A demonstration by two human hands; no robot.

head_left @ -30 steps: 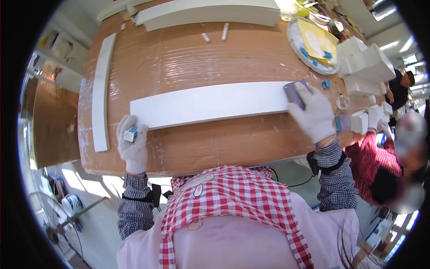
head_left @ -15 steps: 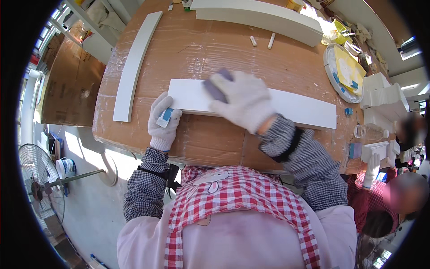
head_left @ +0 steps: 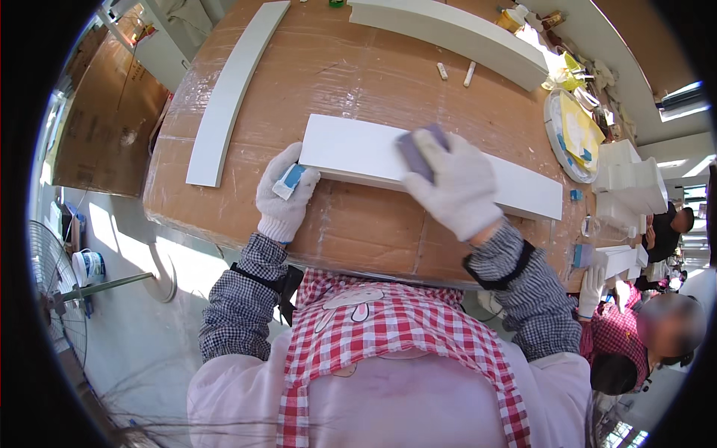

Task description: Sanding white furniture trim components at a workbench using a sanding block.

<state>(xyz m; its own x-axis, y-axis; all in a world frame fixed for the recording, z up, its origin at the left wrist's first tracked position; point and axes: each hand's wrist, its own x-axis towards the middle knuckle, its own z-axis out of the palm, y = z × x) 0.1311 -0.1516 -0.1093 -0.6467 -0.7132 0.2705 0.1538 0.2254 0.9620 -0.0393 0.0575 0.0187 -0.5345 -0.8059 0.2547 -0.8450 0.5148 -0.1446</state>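
Observation:
A long white board [head_left: 349, 146] lies crosswise on the brown-covered table in front of me. My right hand [head_left: 461, 183], in a white glove, is closed round a grey-purple sanding block [head_left: 413, 157] and presses it on the board's top face near the middle. My left hand [head_left: 278, 209], gloved too, is at the board's left end, its fingers against the end and edge. Between its thumb and fingers sits a small blue block with a whitish face [head_left: 289, 181].
Another white board [head_left: 231, 104] lies along the table's left side, and a thicker white piece [head_left: 448, 33] at the far edge. Two short white sticks [head_left: 469, 74] lie near it. On the right are a round tray [head_left: 556, 138] and stacked white pieces [head_left: 631, 187]; a co-worker [head_left: 616, 328] is beyond.
My right hand has slid the sanding block to the right along the board. My left hand stays at the board's left end. The whole view has shifted slightly.

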